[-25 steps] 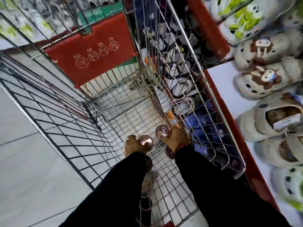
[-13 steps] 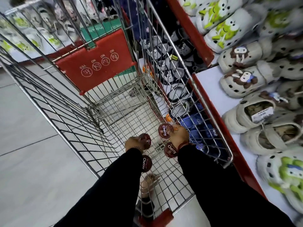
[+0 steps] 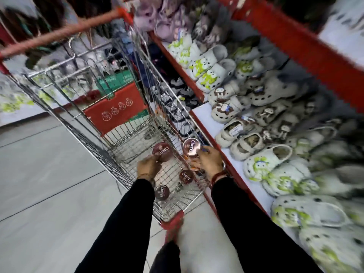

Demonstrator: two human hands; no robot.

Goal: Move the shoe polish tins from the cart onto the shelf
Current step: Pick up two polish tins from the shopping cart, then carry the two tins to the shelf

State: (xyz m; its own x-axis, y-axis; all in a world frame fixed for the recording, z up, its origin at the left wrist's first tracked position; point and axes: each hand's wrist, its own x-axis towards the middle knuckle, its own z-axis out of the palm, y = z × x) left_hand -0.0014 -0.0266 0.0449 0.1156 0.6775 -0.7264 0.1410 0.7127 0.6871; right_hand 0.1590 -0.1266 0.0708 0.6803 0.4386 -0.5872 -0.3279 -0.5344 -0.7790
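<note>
Both my hands are raised inside the wire shopping cart [image 3: 126,146]. My left hand [image 3: 148,167] grips a round dark-red shoe polish tin [image 3: 162,152] marked "Cherry". A second tin [image 3: 191,147], its lid catching the light, is held in my right hand [image 3: 209,161] by the cart's right wall. Two more Cherry tins lie on the cart floor: one [image 3: 186,176] between my wrists, another [image 3: 162,192] beside my left sleeve. The white shelf [image 3: 208,123] with a red front edge runs along the right of the cart.
The shelf is crowded with white clogs [image 3: 262,152] bearing green and brown cartoon charms. A red child-seat flap [image 3: 116,109] and red handle [image 3: 65,31] sit at the cart's far end. Grey tiled floor [image 3: 43,174] lies to the left. A red upper shelf [image 3: 307,48] overhangs.
Both hands have lifted their tins up from the cart floor, the right one toward the shelf side. The view has swung up and right, showing more of the shelf.
</note>
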